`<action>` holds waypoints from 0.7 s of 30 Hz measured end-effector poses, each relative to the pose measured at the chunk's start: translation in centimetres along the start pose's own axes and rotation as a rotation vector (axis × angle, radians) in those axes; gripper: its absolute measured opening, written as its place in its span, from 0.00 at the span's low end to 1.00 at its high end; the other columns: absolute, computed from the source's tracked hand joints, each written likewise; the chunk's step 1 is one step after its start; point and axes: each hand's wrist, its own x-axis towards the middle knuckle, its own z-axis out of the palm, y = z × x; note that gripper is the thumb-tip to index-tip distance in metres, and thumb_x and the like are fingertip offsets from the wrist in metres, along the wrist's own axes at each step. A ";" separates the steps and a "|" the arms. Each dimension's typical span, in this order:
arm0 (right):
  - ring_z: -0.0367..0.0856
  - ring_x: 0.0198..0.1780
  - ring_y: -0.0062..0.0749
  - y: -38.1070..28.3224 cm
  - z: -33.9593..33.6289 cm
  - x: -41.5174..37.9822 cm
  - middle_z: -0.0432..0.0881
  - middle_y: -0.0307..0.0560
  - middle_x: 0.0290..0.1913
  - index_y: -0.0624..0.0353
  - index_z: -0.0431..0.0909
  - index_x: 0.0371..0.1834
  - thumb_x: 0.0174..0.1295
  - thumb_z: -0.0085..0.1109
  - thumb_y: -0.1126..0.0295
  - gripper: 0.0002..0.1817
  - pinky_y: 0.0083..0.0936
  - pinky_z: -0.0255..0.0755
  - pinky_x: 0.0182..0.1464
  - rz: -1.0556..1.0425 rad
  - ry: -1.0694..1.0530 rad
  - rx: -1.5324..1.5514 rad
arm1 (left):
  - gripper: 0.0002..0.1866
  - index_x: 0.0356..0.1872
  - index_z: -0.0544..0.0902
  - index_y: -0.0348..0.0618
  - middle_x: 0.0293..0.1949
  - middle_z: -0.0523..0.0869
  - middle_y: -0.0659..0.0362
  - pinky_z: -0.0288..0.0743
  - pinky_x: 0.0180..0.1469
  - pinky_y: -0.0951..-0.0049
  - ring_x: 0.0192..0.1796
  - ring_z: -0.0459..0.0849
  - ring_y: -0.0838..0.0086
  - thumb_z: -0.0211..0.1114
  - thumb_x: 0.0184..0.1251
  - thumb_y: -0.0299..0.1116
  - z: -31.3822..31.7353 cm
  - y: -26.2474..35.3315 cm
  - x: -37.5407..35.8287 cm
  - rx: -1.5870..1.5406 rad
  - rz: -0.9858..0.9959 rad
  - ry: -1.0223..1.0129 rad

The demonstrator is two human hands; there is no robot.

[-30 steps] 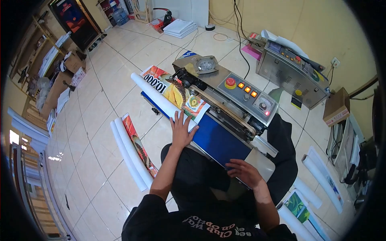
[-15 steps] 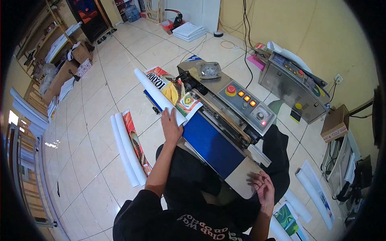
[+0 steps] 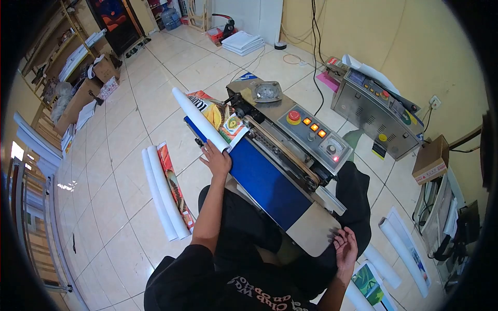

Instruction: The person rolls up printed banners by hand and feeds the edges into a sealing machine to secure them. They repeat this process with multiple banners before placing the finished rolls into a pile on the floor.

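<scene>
A band sealer (image 3: 311, 129) with lit buttons and a blue conveyor belt (image 3: 270, 181) stands over my lap. On the belt's far end lies a rolled printed banner (image 3: 199, 116), white outside, its colourful fruit print (image 3: 228, 122) lying toward the sealing bands. My left hand (image 3: 218, 159) touches the near end of this roll, fingers stretched out and apart. Beside the metal end plate (image 3: 314, 228), my right hand (image 3: 346, 248) is loosely curled with fingers apart and nothing in it.
Other banner rolls (image 3: 163, 192) lie on the floor at left, and more rolls (image 3: 402, 254) at right. A second metal machine (image 3: 378, 114) stands by the wall near a cardboard box (image 3: 431, 159). Black cables (image 3: 316, 57) hang behind the sealer. A glass ashtray (image 3: 267, 92) sits on it.
The banner roll has slid a little up and left along the belt, away from me. My left hand has shifted slightly toward the roll's near end. My right hand has moved slightly right.
</scene>
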 end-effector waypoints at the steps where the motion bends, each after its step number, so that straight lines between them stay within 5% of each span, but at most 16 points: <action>1: 0.85 0.42 0.31 -0.1 -0.2 -0.1 0.84 0.50 0.49 0.60 0.73 0.58 0.70 0.52 0.64 0.17 0.25 0.79 0.46 0.000 -0.002 0.000 | 0.43 0.75 0.48 0.31 0.73 0.55 0.35 0.38 0.70 0.27 0.77 0.48 0.41 0.57 0.62 0.37 -0.1 -0.1 0.5 0.034 0.042 0.006; 8: 0.85 0.42 0.30 0.1 -1.3 -0.2 0.84 0.48 0.48 0.60 0.74 0.56 0.71 0.52 0.65 0.15 0.24 0.78 0.44 -0.013 0.061 -0.024 | 0.42 0.77 0.50 0.49 0.72 0.62 0.40 0.50 0.67 0.26 0.74 0.60 0.44 0.59 0.62 0.35 -1.2 0.0 3.4 0.111 0.113 -0.025; 16: 0.83 0.41 0.27 -0.1 -2.1 0.2 0.84 0.45 0.46 0.57 0.75 0.55 0.70 0.54 0.64 0.15 0.22 0.76 0.44 -0.035 0.132 -0.065 | 0.43 0.77 0.51 0.50 0.72 0.61 0.39 0.51 0.68 0.29 0.74 0.57 0.42 0.61 0.63 0.42 -1.2 -1.9 4.1 -0.004 0.040 0.006; 21: 0.79 0.44 0.24 -2.2 -6.1 1.9 0.82 0.41 0.46 0.54 0.76 0.50 0.69 0.56 0.65 0.10 0.20 0.70 0.46 -0.367 0.345 -0.218 | 0.45 0.77 0.49 0.47 0.73 0.58 0.39 0.50 0.70 0.31 0.76 0.52 0.42 0.62 0.64 0.48 -0.6 -2.7 5.5 0.030 -0.003 -0.021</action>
